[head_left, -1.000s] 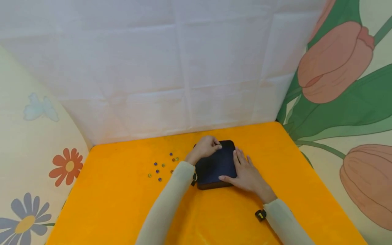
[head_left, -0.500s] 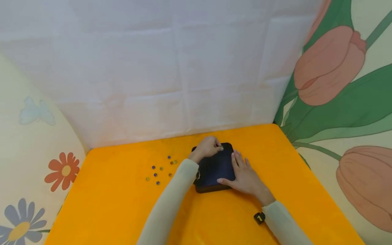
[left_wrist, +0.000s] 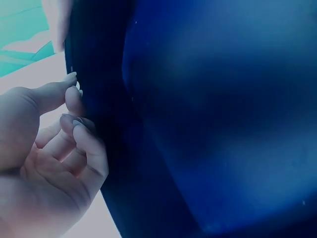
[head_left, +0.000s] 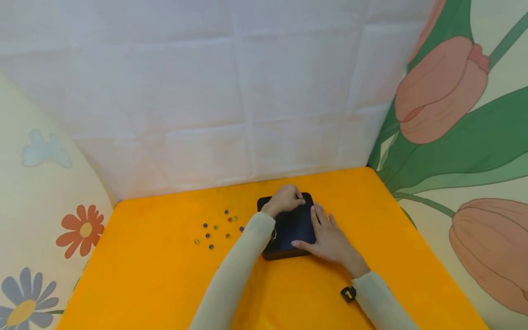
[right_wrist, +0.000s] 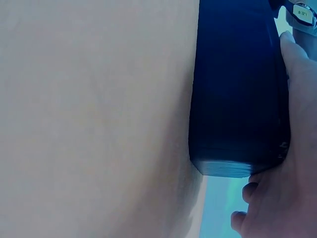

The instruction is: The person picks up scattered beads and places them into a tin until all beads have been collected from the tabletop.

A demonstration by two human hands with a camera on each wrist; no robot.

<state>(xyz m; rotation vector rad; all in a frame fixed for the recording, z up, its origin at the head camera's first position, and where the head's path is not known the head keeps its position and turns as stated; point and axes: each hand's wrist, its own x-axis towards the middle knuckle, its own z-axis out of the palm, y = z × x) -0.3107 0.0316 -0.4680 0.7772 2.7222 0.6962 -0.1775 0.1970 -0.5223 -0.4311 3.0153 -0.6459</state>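
Ten marbles (head_left: 208, 235), one dark box (head_left: 292, 229), one desk (head_left: 156, 279), my left hand (head_left: 286, 199) and right hand (head_left: 331, 239)
I count five blue marbles, three yellowish, two amber; one speck (head_left: 218, 267) beside my sleeve (head_left: 235, 272) is too small to tell

An orange table (head_left: 156, 266) carries a dark, shallow box (head_left: 290, 231) with rounded corners. Left of the box, apart from it, small round beads lie loosely scattered: blue beads (head_left: 208, 235), yellowish beads (head_left: 197, 241) and amber-brown beads (head_left: 228, 236). The table's far edge runs behind the box.
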